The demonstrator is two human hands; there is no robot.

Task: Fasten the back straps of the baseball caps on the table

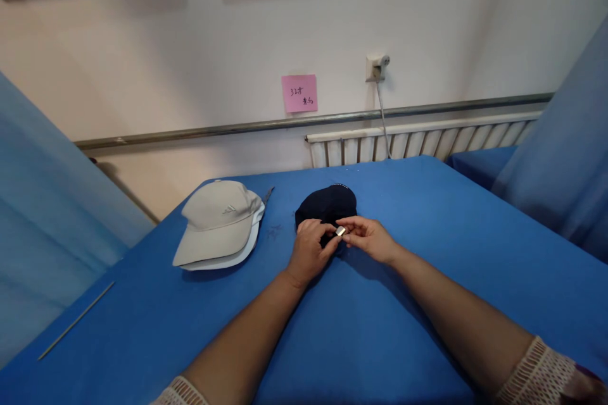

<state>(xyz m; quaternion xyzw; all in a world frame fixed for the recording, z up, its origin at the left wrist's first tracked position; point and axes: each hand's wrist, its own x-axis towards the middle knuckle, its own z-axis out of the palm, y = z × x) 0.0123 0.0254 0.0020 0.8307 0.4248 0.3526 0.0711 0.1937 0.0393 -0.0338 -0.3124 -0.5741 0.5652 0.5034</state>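
Note:
A dark navy cap (325, 202) rests on the blue-covered table, its rounded side away from me. My left hand (311, 243) is closed on the near edge of this cap, thumb and fingers pinching at its strap. Between both hands shows a small shiny metal buckle (341, 231). My right hand (368, 237) pinches at the buckle's right side with thumb and forefinger. The strap itself is mostly hidden by my fingers. To the left lies a beige cap (218, 218), stacked on a pale white cap (237, 258).
A thin stick (76, 321) lies on the blue table cover (380, 342) at the left. Behind the table are a radiator (408, 142), a metal rail (228, 129) and a plugged-in cable (382, 111). Blue curtains (42, 221) hang at both sides. A pink note (299, 93) is on the wall.

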